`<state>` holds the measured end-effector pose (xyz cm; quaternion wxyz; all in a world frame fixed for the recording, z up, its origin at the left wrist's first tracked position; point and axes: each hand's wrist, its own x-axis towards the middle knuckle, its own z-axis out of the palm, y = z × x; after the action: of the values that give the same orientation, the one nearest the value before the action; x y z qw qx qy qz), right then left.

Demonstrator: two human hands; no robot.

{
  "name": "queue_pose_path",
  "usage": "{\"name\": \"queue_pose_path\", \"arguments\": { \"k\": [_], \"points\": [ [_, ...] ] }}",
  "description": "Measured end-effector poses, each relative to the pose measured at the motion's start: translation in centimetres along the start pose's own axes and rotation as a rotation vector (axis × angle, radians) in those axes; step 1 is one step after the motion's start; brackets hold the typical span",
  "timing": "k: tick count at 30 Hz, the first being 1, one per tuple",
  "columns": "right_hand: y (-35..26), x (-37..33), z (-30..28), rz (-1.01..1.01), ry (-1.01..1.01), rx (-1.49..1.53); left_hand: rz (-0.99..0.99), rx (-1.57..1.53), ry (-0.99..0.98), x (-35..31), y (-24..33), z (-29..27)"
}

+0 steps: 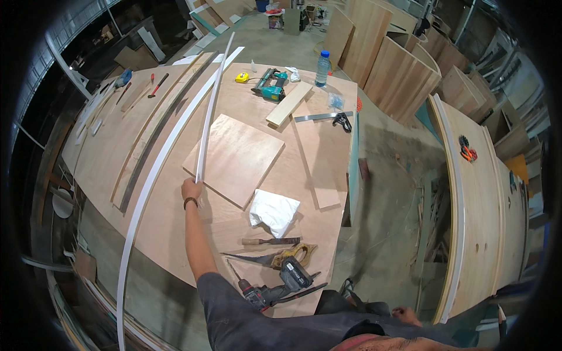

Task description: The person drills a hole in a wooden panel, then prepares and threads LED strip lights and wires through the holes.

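Note:
My left hand [191,189], with a brown band round its wrist, is closed on the near end of a long, thin white strip [212,111]. The strip runs away from me along the left side of a square wooden board [243,153] on the plywood tabletop. A longer white strip [155,169] lies to the left and reaches past the table's near edge. Low at the right, my right hand [407,316] hangs by my body, away from the table; its fingers are too small and partly hidden to read. A crumpled white cloth [274,213] lies right of my left hand.
Close to me lie a chisel [270,241], a handsaw [275,256] and a cordless drill [275,286]. Farther off are a nail gun [271,85], a tape measure [242,77], a water bottle [322,69] and a clamp [342,121]. Another bench [480,234] stands right.

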<state>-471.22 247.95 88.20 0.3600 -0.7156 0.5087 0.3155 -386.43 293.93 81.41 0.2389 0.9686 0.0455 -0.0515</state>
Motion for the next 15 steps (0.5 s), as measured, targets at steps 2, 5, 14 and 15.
{"name": "queue_pose_path", "arguments": {
  "k": [2, 5, 14, 15],
  "points": [
    [-2.8, 0.1, -1.0, -0.052, 0.035, -0.013, -0.014, -0.217, -0.196, -1.5, -1.9, -0.2],
    [-10.3, -1.3, -3.4, -0.25, 0.164, -0.093, -0.07, -0.597, -0.51, -7.5, -0.4, -1.3],
    [-35.3, 0.3, -5.1, -0.946, 0.221, 0.125, 0.034, -0.873, -0.819, -26.9, 9.0, -4.5],
    [-38.0, 1.2, -4.6, -0.948, 0.112, 0.12, 0.065, -0.889, -0.864, -28.7, 10.4, -4.5]
  ]
}}
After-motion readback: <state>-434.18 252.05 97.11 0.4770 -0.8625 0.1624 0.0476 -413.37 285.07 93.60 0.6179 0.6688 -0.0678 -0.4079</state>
